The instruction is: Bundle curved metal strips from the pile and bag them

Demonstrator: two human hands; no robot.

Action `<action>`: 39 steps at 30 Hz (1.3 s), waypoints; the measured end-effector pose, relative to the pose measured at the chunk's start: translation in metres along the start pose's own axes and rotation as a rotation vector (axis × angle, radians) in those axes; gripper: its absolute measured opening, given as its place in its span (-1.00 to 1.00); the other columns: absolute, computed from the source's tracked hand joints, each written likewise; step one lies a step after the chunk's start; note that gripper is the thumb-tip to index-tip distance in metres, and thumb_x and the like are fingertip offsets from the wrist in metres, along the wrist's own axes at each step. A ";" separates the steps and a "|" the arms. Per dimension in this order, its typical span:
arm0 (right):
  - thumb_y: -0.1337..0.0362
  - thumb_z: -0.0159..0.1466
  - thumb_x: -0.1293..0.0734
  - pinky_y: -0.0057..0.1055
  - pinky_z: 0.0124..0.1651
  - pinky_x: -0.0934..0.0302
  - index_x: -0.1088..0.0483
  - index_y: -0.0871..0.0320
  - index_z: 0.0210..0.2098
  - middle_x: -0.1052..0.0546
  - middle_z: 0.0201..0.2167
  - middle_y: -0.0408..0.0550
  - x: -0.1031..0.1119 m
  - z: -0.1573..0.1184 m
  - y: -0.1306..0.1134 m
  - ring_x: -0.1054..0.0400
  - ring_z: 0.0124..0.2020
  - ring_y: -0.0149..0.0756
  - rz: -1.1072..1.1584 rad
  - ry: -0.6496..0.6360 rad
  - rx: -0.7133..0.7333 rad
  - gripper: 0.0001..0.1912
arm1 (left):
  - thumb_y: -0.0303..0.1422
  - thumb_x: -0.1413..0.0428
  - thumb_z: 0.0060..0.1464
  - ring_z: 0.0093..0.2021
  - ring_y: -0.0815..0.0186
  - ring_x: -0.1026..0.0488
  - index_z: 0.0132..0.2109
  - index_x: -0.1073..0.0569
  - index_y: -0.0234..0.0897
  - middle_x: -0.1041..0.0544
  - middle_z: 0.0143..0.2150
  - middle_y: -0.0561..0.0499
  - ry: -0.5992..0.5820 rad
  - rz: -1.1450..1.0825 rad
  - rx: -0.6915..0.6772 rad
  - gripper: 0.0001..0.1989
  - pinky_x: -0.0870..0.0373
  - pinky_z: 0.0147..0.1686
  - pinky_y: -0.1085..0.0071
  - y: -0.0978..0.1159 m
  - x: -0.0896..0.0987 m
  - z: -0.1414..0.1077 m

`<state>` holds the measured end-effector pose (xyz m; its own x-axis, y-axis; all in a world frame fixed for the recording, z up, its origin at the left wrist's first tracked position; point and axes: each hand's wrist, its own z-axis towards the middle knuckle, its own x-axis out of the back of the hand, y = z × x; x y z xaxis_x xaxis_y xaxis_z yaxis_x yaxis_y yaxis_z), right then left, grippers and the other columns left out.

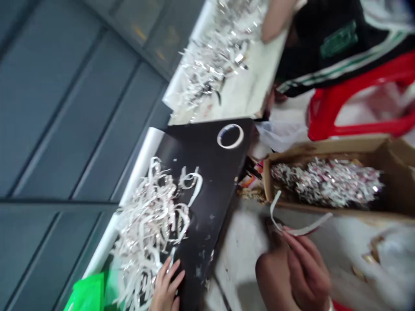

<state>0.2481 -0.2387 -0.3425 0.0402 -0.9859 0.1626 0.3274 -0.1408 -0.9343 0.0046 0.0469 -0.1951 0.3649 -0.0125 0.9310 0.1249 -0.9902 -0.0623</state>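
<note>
My right hand [308,268] is closed in a pinch around the middle of a thin, curling white strip [311,226]. Both ends of that strip stick out past the fingertips. At the bottom, my left hand [167,285] has its fingers apart at the edge of a heap of curly white and silvery strips [145,220]. One short strip end shows beside its fingertips. The heap lies on a black tabletop [210,181], where a white tape roll [230,136] rests near the far end.
A cardboard box [327,144] on the right holds shiny silvery tinsel [337,181]. Beyond the black table, a pale table [256,77] carries more strips, with another person's arm [277,19] over it. A red plastic stool [356,125] and green bag [86,291] are also near.
</note>
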 end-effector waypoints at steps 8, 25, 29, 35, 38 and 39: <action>0.32 0.25 -0.20 -0.05 0.13 -0.17 -0.23 0.16 0.16 -0.25 0.16 0.16 -0.116 0.031 -0.189 -0.14 0.16 -0.03 0.196 -0.629 0.617 -0.53 | -0.33 0.09 0.11 0.32 0.02 0.06 0.25 -0.13 -0.19 -0.17 0.29 -0.15 0.264 -0.042 -0.110 -0.47 -0.08 0.18 -0.04 0.025 0.004 0.000; 0.34 0.33 -0.15 -0.24 -0.13 -0.10 -0.44 0.17 -0.19 -0.44 -0.19 0.11 -0.142 -0.131 -0.213 -0.21 -0.12 -0.12 -0.421 -1.142 0.930 -0.76 | -0.23 -0.08 0.08 0.12 0.15 -0.31 0.10 -0.34 -0.26 -0.37 0.14 -0.15 0.438 -0.142 0.157 -0.55 -0.20 0.10 0.29 -0.025 0.064 -0.073; 0.30 0.31 -0.19 -0.20 -0.12 -0.06 -0.46 0.22 -0.26 -0.45 -0.23 0.15 -0.156 -0.124 -0.227 -0.22 -0.12 -0.08 -0.432 -1.141 0.935 -0.79 | -0.52 0.15 0.17 0.01 0.23 -0.37 0.13 -0.30 -0.26 -0.40 0.04 -0.12 0.614 -0.174 0.404 -0.60 -0.28 0.03 0.26 -0.008 0.060 -0.115; 0.24 0.26 -0.26 -0.29 -0.07 -0.14 -0.37 0.16 -0.06 -0.46 -0.16 0.04 -0.139 -0.133 -0.243 -0.29 -0.11 -0.18 -0.349 -1.076 0.909 -0.73 | -0.34 0.08 0.19 0.23 0.07 -0.13 0.22 -0.17 -0.28 -0.23 0.21 -0.23 0.777 -0.148 0.492 -0.54 -0.14 0.15 0.05 0.055 -0.001 -0.160; 0.35 0.34 -0.05 -0.28 -0.14 -0.23 -0.39 0.12 -0.15 -0.48 -0.26 0.02 -0.096 -0.169 -0.222 -0.35 -0.21 -0.24 -0.085 -0.943 0.824 -0.70 | -0.26 0.03 0.16 0.32 -0.02 0.09 0.26 -0.14 -0.13 -0.07 0.34 -0.12 0.557 -0.125 0.374 -0.48 -0.04 0.17 -0.05 0.076 -0.035 -0.162; 0.38 0.35 0.02 -0.30 -0.22 -0.27 -0.40 0.10 -0.22 -0.48 -0.36 0.00 -0.080 -0.185 -0.211 -0.36 -0.29 -0.26 -0.008 -0.919 0.817 -0.63 | -0.25 0.03 0.16 0.32 -0.03 0.10 0.26 -0.13 -0.08 -0.05 0.35 -0.09 0.507 -0.127 0.355 -0.48 -0.03 0.17 -0.08 0.078 -0.042 -0.160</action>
<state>0.0016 -0.1471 -0.2173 0.5769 -0.5086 0.6392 0.8125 0.2771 -0.5128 -0.1487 -0.0524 -0.1811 -0.1441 -0.0487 0.9884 0.4688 -0.8829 0.0249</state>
